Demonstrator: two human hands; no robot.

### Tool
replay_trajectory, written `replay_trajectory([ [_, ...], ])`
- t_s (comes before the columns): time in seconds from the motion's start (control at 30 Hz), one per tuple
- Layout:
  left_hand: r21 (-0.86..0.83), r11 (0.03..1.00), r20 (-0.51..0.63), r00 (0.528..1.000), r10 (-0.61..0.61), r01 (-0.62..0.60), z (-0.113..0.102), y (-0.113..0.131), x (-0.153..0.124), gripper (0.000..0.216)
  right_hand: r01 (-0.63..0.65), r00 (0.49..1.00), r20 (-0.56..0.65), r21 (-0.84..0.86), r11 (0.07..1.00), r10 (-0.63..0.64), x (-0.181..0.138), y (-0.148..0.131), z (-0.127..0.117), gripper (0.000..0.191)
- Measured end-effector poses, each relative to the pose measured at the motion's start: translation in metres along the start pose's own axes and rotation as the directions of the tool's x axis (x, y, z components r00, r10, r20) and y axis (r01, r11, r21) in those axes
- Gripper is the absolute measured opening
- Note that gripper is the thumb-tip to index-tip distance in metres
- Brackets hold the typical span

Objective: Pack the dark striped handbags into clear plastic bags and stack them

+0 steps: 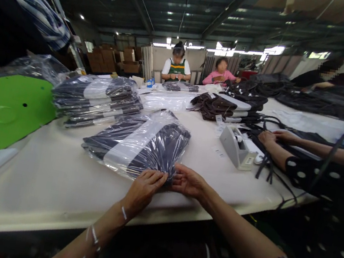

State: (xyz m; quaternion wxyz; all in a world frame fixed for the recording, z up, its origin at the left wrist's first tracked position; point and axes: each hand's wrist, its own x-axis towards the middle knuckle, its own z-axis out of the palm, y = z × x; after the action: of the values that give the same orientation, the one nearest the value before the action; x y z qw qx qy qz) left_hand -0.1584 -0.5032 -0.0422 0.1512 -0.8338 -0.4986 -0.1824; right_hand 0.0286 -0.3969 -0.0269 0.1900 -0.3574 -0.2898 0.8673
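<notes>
Looks like a tucking step, left hand (145, 186) and right hand (188, 182) both gripping the bag's (160, 147) near corner, so next probably calls for smoothing the film flat.

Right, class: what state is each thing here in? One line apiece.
Front plastic bag: filled, lying on the table
Left hand: fingers on the bag's near corner
Right hand: at the same corner, grip unclear
Bags at left: filled, stacked
Tape dispenser: standing upright on the table
Cardboard boxes: stacked at the back
</notes>
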Motion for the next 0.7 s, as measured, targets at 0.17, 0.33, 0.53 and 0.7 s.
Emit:
replay_trajectory([
  [0.17, 0.081, 0.996, -0.042, 0.999, -0.021, 0.024, 0.002, 0.014, -0.006, 0.051, 0.111, 0.989, -0.076, -0.174, 0.978, -0.126, 0.006, 0.004, 0.013, 0.032],
  [0.33, -0.256, 0.921, -0.101, 0.940, -0.327, 0.293, -0.015, 0.038, -0.023, 0.037, 0.148, 0.981, -0.095, -0.201, 0.968, -0.170, 0.006, 0.006, 0.015, 0.025],
  [0.53, -0.748, -0.270, 0.617, 0.486, -0.619, 0.606, -0.022, 0.052, -0.023, 0.045, 0.208, 0.974, -0.049, -0.190, 0.960, -0.221, 0.000, -0.003, 0.016, 0.031],
  [0.7, -0.598, -0.729, 0.782, 0.440, -0.441, 0.334, -0.026, 0.049, 0.017, 0.057, 0.296, 0.943, -0.083, -0.230, 0.927, -0.322, -0.008, -0.003, 0.029, 0.039],
])
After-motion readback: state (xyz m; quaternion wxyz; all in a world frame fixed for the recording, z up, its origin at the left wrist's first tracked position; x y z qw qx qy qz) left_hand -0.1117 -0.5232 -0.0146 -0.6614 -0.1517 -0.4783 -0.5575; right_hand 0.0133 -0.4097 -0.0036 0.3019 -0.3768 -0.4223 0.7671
